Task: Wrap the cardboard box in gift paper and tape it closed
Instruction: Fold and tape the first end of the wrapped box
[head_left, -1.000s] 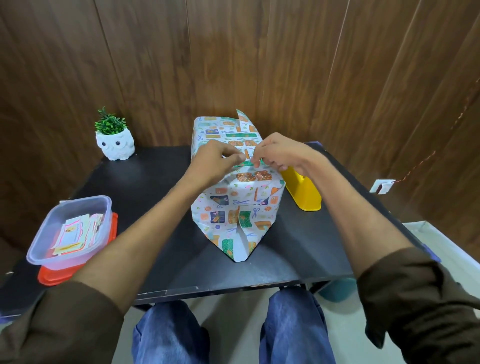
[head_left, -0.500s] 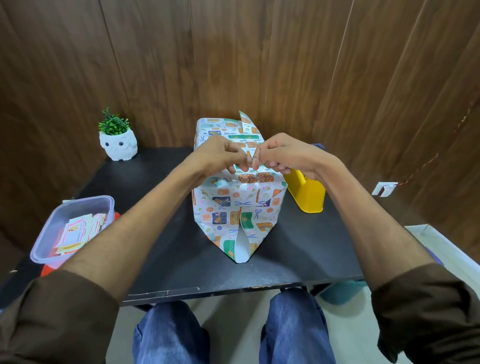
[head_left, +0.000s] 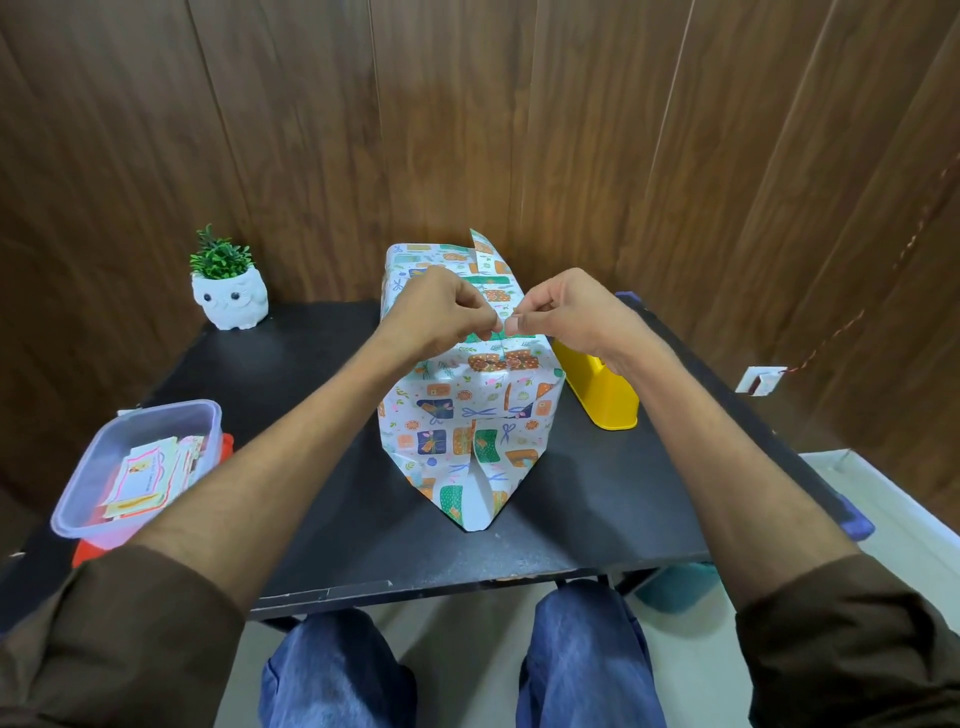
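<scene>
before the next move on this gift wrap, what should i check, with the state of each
1. Gift paper covers the top and sides: ok.
2. Near end flap folded up: not ok, it lies out on the table.
3. Far end flap folded down: not ok, it stands up.
4. Top seam taped: cannot tell.
5. Left hand and right hand pinching above the seam: ok; what they hold, cannot tell.

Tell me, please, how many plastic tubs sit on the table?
2: a clear tub at the left edge, a yellow tub right of the wrapped box. Others may be hidden.
</scene>
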